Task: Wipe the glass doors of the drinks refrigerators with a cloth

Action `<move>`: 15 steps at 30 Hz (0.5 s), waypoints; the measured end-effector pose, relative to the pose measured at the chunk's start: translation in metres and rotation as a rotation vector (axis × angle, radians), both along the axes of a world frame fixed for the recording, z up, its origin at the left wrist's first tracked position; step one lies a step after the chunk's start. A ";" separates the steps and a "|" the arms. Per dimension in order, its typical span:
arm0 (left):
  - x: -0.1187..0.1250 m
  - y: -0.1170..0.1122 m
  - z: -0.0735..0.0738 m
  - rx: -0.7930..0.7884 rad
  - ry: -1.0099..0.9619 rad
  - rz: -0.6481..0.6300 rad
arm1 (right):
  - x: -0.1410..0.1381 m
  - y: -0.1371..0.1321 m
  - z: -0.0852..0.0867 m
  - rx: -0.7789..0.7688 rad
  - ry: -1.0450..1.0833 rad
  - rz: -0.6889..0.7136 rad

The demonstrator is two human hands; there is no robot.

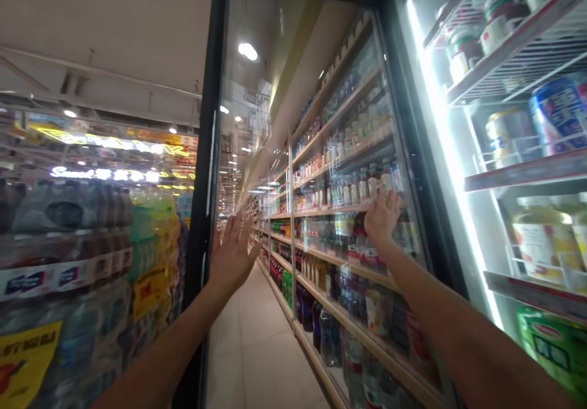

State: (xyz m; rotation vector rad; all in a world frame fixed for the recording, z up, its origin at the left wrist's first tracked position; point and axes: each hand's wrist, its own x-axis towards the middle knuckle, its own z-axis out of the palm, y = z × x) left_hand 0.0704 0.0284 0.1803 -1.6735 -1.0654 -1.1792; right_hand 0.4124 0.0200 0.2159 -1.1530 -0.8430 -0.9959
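Note:
A glass cooler door [298, 48] in a black frame stands swung open in front of me. My left hand [233, 253] is raised at the door's left side, fingers spread and holding nothing. It overlaps the pane near the black frame edge; whether the palm touches the glass I cannot tell. My right hand [383, 216] is raised toward the right half of the pane, fingers stretched out, with nothing in it. Through the glass, shelves of bottles [316, 317] show along an aisle.
To the right is the lit cooler interior, with wire shelves [518, 60], yellow drink bottles [536, 238] and a green package [550, 348]. Stacked bottle packs [68, 213] with a yellow sign [30, 360] stand at the left. A tiled floor [254, 348] runs along the aisle.

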 end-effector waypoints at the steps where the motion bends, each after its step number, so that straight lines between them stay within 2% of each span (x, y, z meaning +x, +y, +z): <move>1: -0.002 0.001 -0.001 0.002 0.000 0.004 | -0.006 0.001 0.001 0.005 -0.016 0.003; 3: -0.002 0.001 -0.003 0.005 -0.007 0.012 | -0.029 0.004 -0.005 -0.064 -0.236 0.013; 5: -0.002 0.000 -0.004 0.007 -0.007 0.019 | -0.055 0.005 -0.016 -0.177 -0.549 0.023; 7: -0.003 -0.002 -0.004 0.008 0.011 0.028 | -0.068 0.004 -0.024 -0.258 -0.741 0.025; 9: -0.006 -0.004 -0.003 0.001 0.042 0.047 | -0.065 0.002 -0.019 -0.239 -0.641 0.029; 12: -0.010 -0.006 -0.004 -0.008 0.083 0.075 | -0.058 0.005 0.006 -0.070 -0.213 0.055; 13: -0.011 -0.006 -0.005 -0.003 0.092 0.079 | -0.061 0.007 0.013 -0.035 -0.140 0.065; 15: -0.011 -0.007 -0.008 0.014 0.102 0.084 | -0.080 0.011 0.022 -0.040 -0.175 0.085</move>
